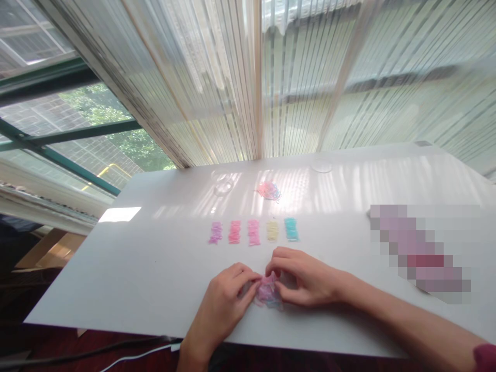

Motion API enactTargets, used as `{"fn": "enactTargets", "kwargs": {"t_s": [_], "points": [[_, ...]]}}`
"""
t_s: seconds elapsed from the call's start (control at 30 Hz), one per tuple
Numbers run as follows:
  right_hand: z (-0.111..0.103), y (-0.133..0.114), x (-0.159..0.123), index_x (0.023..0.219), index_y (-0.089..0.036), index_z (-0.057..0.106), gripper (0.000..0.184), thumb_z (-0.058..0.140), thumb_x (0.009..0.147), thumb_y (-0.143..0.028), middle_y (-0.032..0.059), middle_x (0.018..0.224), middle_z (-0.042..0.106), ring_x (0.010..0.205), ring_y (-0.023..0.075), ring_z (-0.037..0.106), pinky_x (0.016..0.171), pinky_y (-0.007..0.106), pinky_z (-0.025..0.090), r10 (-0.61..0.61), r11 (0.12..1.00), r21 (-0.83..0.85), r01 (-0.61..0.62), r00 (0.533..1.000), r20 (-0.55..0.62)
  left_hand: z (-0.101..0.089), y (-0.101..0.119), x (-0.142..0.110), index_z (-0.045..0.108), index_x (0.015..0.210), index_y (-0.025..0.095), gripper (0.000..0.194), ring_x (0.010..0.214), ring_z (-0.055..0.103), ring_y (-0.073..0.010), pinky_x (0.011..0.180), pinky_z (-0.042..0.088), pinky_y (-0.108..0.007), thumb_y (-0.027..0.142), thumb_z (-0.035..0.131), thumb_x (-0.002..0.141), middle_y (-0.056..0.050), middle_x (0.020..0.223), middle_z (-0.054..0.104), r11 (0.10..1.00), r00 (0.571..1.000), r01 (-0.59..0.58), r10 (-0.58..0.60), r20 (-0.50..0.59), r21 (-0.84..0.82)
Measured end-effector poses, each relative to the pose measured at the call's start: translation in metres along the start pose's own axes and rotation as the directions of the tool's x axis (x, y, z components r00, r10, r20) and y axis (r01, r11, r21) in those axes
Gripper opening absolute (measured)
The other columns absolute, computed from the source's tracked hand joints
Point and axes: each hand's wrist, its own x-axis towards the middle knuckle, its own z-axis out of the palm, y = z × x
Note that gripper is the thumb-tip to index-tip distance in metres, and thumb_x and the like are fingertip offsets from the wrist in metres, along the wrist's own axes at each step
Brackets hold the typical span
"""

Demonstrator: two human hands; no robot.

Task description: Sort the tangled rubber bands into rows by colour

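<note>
A loose heap of thin bands, seemingly small rubber bands (267, 292), lies near the table's front edge in pink, purple and pale blue. My left hand (228, 294) comes in from the left, thumb and index finger pinched at the heap's left side. On the other side, my right hand (300, 279) has its curled index finger and thumb on the bands, with a pink part of the heap between them. Beyond my hands lies a row of neat bundles: purple (216, 233), coral pink (234, 232), pink (253, 232), yellow (272, 231) and turquoise (291, 229).
Behind the row sits another mixed pile of bands (269, 190). Clear round pieces (223, 186) and a clear ring (322, 166) lie toward the back of the white table (127, 279). A blurred-out flat object (420, 250) is at the right. Striped curtains (217, 77) hang behind.
</note>
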Motion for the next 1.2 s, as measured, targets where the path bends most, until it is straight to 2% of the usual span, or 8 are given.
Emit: {"fn": "enactTargets", "kwargs": {"t_s": [0.17, 0.37, 0.47, 0.77, 0.97, 1.2], "points": [[-0.001, 0.000, 0.001, 0.098, -0.016, 0.067, 0.014, 0.057, 0.089, -0.017, 0.0033, 0.083, 0.062, 0.074, 0.0150, 0.056, 0.070, 0.027, 0.046, 0.030, 1.000, 0.002, -0.030, 0.999, -0.015, -0.007, -0.004, -0.004, 0.073, 0.102, 0.024, 0.013, 0.071, 0.062, -0.0136, 0.068, 0.050, -0.024, 0.020, 0.061, 0.101, 0.000, 0.092, 0.071, 0.998, 0.999, 0.032, -0.032, -0.007, -0.059], [0.002, 0.003, 0.000, 0.106, -0.017, 0.067, 0.015, 0.059, 0.096, -0.025, 0.0041, 0.085, 0.064, 0.074, 0.0152, 0.056, 0.070, 0.027, 0.046, 0.064, 0.998, -0.015, -0.065, 0.997, -0.050, -0.012, 0.002, 0.002, 0.074, 0.100, 0.023, 0.011, 0.067, 0.057, -0.0132, 0.066, 0.048, -0.024, 0.022, 0.062, 0.100, 0.000, 0.089, 0.071, 0.996, 0.998, -0.009, 0.003, -0.066, -0.092], [0.003, 0.004, -0.001, 0.105, -0.016, 0.068, 0.017, 0.062, 0.097, -0.030, 0.0050, 0.087, 0.065, 0.078, 0.0161, 0.058, 0.071, 0.027, 0.047, 0.048, 0.999, -0.004, -0.048, 0.997, -0.059, -0.008, 0.004, 0.006, 0.074, 0.099, 0.023, 0.011, 0.067, 0.057, -0.0130, 0.066, 0.047, -0.024, 0.020, 0.064, 0.099, -0.001, 0.087, 0.071, 0.992, 0.999, -0.011, 0.005, -0.054, -0.123], [0.005, 0.008, 0.000, 0.097, -0.017, 0.071, 0.016, 0.058, 0.100, -0.024, 0.0046, 0.084, 0.065, 0.076, 0.0151, 0.059, 0.069, 0.025, 0.047, 0.025, 1.000, 0.002, -0.025, 0.997, -0.073, 0.009, -0.007, 0.008, 0.075, 0.094, 0.022, 0.007, 0.062, 0.052, -0.0117, 0.059, 0.046, -0.023, 0.021, 0.068, 0.096, -0.001, 0.082, 0.070, 0.965, 0.992, 0.004, -0.036, -0.120, -0.262], [0.004, 0.007, -0.001, 0.099, -0.017, 0.073, 0.017, 0.057, 0.101, -0.024, 0.0044, 0.083, 0.065, 0.076, 0.0152, 0.060, 0.070, 0.025, 0.048, 0.039, 0.999, 0.006, -0.039, 0.997, -0.071, 0.015, -0.011, 0.006, 0.072, 0.106, 0.021, 0.012, 0.063, 0.055, -0.0114, 0.061, 0.050, -0.022, 0.022, 0.070, 0.094, -0.003, 0.090, 0.072, 0.970, 0.983, -0.028, -0.017, -0.183, -0.242], [0.004, 0.007, -0.001, 0.099, -0.018, 0.072, 0.018, 0.056, 0.101, -0.025, 0.0054, 0.085, 0.066, 0.078, 0.0162, 0.061, 0.071, 0.027, 0.049, 0.045, 0.999, -0.004, -0.045, 0.996, -0.072, 0.016, -0.011, 0.005, 0.076, 0.097, 0.020, 0.006, 0.062, 0.059, -0.0114, 0.061, 0.053, -0.022, 0.023, 0.071, 0.095, -0.003, 0.086, 0.074, 0.959, 0.982, -0.041, -0.013, -0.189, -0.282]]}}
